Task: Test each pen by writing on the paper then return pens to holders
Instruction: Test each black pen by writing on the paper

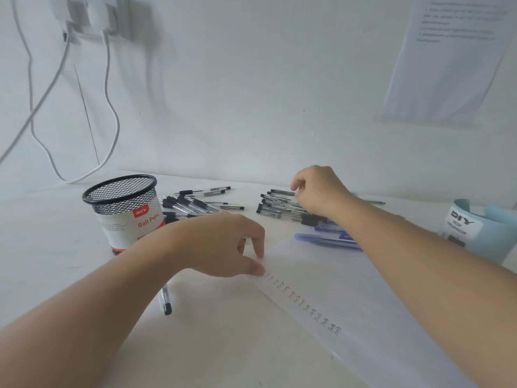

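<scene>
The left hand [223,245] is holding down the near corner of the paper [377,303] on the worktop [56,233], its thumb and fingertips bent and pressing on the sheet's edge just above a column of small written marks [302,301]. The right hand [319,191] is reaching over the right-hand pile of black pens [275,207], its fingers curling down onto the topmost ones; whether a pen is already pinched I cannot tell, since the hand is hiding its own fingertips.

More black pens [195,204] are lying loose beside the mesh holder [126,208], some blue pens [327,239] are lying at the paper's far edge, and one pen [165,301] is showing below the left forearm. A pale blue holder [475,228] is standing at the right.

These pens are looking light, stiff and smooth, so they are likely to roll and slip against each other. Taking one near the middle of the barrel, between thumb and forefinger, should be lifting it free without dragging its neighbours. The paper is thin and light, so it is needing that steadying press
</scene>
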The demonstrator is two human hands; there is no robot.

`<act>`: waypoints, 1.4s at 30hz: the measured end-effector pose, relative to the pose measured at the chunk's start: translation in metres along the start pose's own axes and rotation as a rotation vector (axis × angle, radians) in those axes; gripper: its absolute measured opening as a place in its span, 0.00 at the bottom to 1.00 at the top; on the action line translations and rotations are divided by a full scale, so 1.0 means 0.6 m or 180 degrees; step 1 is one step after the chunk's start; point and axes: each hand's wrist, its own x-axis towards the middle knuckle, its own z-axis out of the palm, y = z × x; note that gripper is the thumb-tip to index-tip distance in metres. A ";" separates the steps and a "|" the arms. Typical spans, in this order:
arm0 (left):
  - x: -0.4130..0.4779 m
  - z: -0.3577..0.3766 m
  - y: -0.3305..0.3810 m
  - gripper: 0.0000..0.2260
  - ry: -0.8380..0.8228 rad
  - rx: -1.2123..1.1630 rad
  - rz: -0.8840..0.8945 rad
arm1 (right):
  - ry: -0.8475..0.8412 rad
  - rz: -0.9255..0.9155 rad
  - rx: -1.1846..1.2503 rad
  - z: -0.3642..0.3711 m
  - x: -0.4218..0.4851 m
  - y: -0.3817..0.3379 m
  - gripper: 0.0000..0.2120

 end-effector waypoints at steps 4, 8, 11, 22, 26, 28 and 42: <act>-0.002 -0.002 0.000 0.11 -0.0049 0.0022 -0.0026 | -0.0026 0.0088 0.0084 0.015 0.013 0.000 0.12; -0.002 -0.003 0.001 0.11 -0.0070 0.0009 -0.0060 | 0.0223 -0.0038 0.0243 0.029 0.025 -0.019 0.05; -0.001 -0.004 0.002 0.11 -0.0075 0.0037 -0.0033 | -0.0025 -0.0371 0.0066 0.043 0.031 -0.055 0.04; 0.001 -0.002 -0.002 0.11 -0.0104 -0.0027 -0.0010 | -0.0502 -0.0561 -0.0272 0.101 0.036 -0.109 0.04; 0.004 0.002 -0.007 0.10 -0.0073 -0.0074 -0.0022 | -0.0436 -0.0467 -0.0360 0.093 0.029 -0.114 0.09; 0.004 0.002 -0.006 0.10 -0.0066 -0.0041 -0.0024 | -0.0289 -0.0274 -0.0050 0.081 0.029 -0.110 0.08; -0.014 -0.004 0.014 0.11 -0.0061 0.0218 -0.0002 | 0.0131 0.0621 0.4681 -0.106 -0.110 -0.101 0.09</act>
